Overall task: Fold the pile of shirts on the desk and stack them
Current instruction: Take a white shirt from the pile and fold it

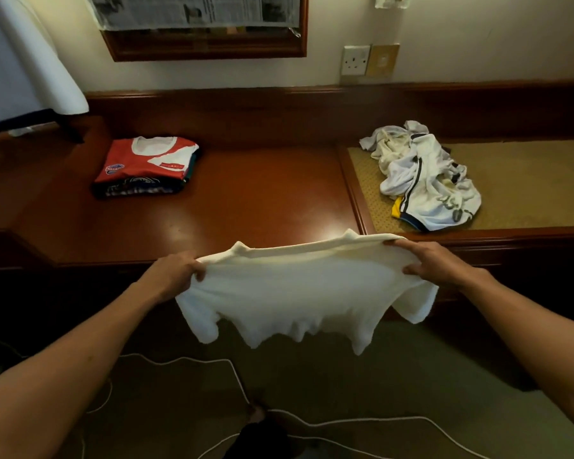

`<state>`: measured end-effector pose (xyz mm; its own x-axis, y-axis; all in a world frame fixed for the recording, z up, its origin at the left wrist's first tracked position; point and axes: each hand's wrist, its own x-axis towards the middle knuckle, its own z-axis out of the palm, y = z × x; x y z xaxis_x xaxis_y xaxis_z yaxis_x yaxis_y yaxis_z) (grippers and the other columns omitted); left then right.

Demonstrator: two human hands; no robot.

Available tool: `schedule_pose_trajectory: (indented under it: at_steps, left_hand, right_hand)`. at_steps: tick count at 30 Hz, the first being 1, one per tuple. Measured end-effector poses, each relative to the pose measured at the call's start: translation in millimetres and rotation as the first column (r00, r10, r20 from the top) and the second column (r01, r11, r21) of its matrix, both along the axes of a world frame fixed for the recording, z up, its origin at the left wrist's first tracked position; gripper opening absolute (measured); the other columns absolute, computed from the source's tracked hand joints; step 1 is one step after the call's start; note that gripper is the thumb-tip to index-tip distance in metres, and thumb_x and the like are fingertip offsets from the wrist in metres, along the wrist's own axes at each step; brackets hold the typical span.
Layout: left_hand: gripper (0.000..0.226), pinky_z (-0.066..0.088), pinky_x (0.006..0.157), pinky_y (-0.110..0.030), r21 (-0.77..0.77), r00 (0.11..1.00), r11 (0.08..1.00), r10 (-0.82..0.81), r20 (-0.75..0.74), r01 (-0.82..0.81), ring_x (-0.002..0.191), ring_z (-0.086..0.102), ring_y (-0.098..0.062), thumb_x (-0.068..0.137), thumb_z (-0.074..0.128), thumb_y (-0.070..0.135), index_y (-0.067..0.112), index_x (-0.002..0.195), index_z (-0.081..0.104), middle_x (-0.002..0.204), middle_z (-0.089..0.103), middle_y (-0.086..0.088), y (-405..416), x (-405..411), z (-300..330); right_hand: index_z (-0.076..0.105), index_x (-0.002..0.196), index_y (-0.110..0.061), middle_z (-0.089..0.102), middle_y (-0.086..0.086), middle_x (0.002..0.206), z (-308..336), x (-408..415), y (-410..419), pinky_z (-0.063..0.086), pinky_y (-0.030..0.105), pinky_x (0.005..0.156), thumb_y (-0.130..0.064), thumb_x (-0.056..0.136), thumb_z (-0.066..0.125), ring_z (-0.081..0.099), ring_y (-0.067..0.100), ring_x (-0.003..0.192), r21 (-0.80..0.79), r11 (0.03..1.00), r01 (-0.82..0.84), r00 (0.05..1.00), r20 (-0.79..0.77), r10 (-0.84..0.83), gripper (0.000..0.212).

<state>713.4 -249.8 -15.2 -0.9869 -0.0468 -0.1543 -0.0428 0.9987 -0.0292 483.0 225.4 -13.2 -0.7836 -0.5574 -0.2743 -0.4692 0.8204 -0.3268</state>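
Above the near edge of the desk (pixel 246 200) you hold a white shirt (pixel 299 293) stretched between both hands, in the air, not touching the wood. Your left hand (pixel 174 271) grips the left end of the upper edge, with the fingers curled round the cloth and the thumb on top. Your right hand (pixel 428 263) pinches the right end in the same way, fingers bent over the fabric. The shirt hangs down from this edge toward the floor, and its two short sleeves drop at the lower left and lower right.

On the left part of the desk, far from your hands, lies the stack of folded shirts (pixel 146 168); the top one is red and white, and darker shirts are under it. On the right, on the beige mat (pixel 527 180) set in the desk, rests the pile of unfolded shirts (pixel 424 173), mostly white, with dark stripes and a little yellow at the near side. This pile is well apart from the stack.

Behind the desk, on the wall, you see a socket (pixel 355 60) and a wooden frame (pixel 206 44) covered with newspaper. White cables (pixel 239 382) lie on the floor below the shirt.
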Motion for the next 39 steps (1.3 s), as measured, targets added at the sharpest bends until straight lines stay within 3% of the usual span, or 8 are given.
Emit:
schedule_pose_trajectory:
  at_steps: [4, 6, 13, 17, 21, 28, 33, 39]
  left_hand:
    - [0.024, 0.054, 0.056, -0.031, 0.245, 0.970, 0.952, 0.215, -0.116, -0.182, 0.056, 0.058, -0.012, 0.090, 0.062, 0.009, 0.019, 0.110, 0.071, 0.080, 0.068, -0.003, 7, 15, 2]
    - [0.024, 0.053, 0.053, -0.032, 0.268, 0.954, 0.944, 0.246, -0.174, -0.195, 0.053, 0.058, -0.015, 0.090, 0.065, 0.018, 0.019, 0.114, 0.069, 0.075, 0.068, -0.004, 13, 18, 4]
    - [0.037, 0.056, 0.069, -0.039, 0.261, 0.868, 0.906, 0.403, -0.290, -0.334, 0.078, 0.065, -0.029, 0.089, 0.068, 0.031, 0.032, 0.126, 0.063, 0.099, 0.072, -0.010, 11, 18, 11]
    - [0.049, 0.055, 0.083, -0.044, 0.407, 0.852, 0.822, 0.496, -0.166, -0.399, 0.098, 0.063, -0.033, 0.084, 0.073, 0.031, 0.029, 0.131, 0.059, 0.114, 0.067, -0.012, 12, 6, 10]
    - [0.074, 0.052, 0.086, -0.044, 0.173, 0.924, 0.912, 0.381, -0.028, -0.371, 0.106, 0.060, -0.033, 0.075, 0.080, 0.041, 0.023, 0.139, 0.049, 0.119, 0.062, -0.013, 4, -9, 15]
    - [0.074, 0.051, 0.079, -0.040, -0.060, 0.943, 0.942, 0.331, 0.016, -0.330, 0.103, 0.062, -0.032, 0.081, 0.068, 0.056, 0.031, 0.144, 0.039, 0.117, 0.063, -0.012, -34, -62, 36]
    - [0.073, 0.051, 0.081, -0.039, -0.019, 0.945, 0.946, 0.322, -0.053, -0.323, 0.100, 0.060, -0.029, 0.083, 0.063, 0.060, 0.034, 0.146, 0.037, 0.113, 0.061, -0.011, -74, -131, 39]
    - [0.067, 0.051, 0.081, -0.039, 0.108, 0.951, 0.963, 0.262, -0.163, -0.246, 0.098, 0.062, -0.027, 0.085, 0.062, 0.058, 0.039, 0.144, 0.040, 0.110, 0.066, -0.010, -140, -227, 20]
  right_hand:
    - [0.037, 0.145, -0.046, 0.059, 0.008, 0.130, 5, 12, 3, 0.051, 0.037, 0.085, -0.026, 0.088, 0.069, 0.060, 0.027, 0.107, 0.020, 0.999, -0.047, 0.983, -0.177, 0.050, 0.068]
    - [0.038, 0.144, -0.045, 0.059, 0.010, 0.129, 6, 14, 7, 0.051, 0.035, 0.086, -0.022, 0.085, 0.073, 0.060, 0.025, 0.106, -0.076, 0.997, -0.014, 0.994, -0.109, 0.005, 0.072]
    - [0.025, 0.149, -0.045, 0.050, 0.006, 0.122, 14, 19, 14, 0.050, 0.039, 0.090, -0.019, 0.075, 0.080, 0.052, 0.025, 0.110, 0.070, 0.992, -0.107, 0.990, -0.080, 0.113, 0.096]
    - [0.025, 0.150, -0.041, 0.053, 0.010, 0.126, 17, 10, 10, 0.049, 0.037, 0.086, -0.018, 0.078, 0.077, 0.055, 0.030, 0.111, 0.112, 0.992, -0.066, 0.983, -0.161, 0.083, 0.092]
    - [0.025, 0.151, -0.040, 0.059, 0.012, 0.128, 23, -9, 6, 0.046, 0.035, 0.078, -0.021, 0.081, 0.075, 0.059, 0.031, 0.110, 0.140, 0.990, -0.011, 0.966, -0.255, 0.047, 0.088]
    - [0.028, 0.149, -0.041, 0.061, 0.008, 0.118, 41, -74, -8, 0.051, 0.038, 0.078, -0.022, 0.083, 0.074, 0.060, 0.029, 0.101, 0.146, 0.989, -0.011, 0.935, -0.349, 0.062, 0.083]
    - [0.026, 0.150, -0.039, 0.056, 0.008, 0.127, 48, -141, -55, 0.043, 0.033, 0.074, -0.021, 0.085, 0.071, 0.056, 0.030, 0.108, 0.130, 0.992, -0.001, 0.936, -0.349, 0.046, 0.081]
    - [0.019, 0.146, -0.050, 0.055, 0.005, 0.118, 40, -223, -124, 0.051, 0.035, 0.076, -0.024, 0.081, 0.071, 0.056, 0.024, 0.097, 0.193, 0.981, -0.004, 0.955, -0.291, 0.061, 0.087]
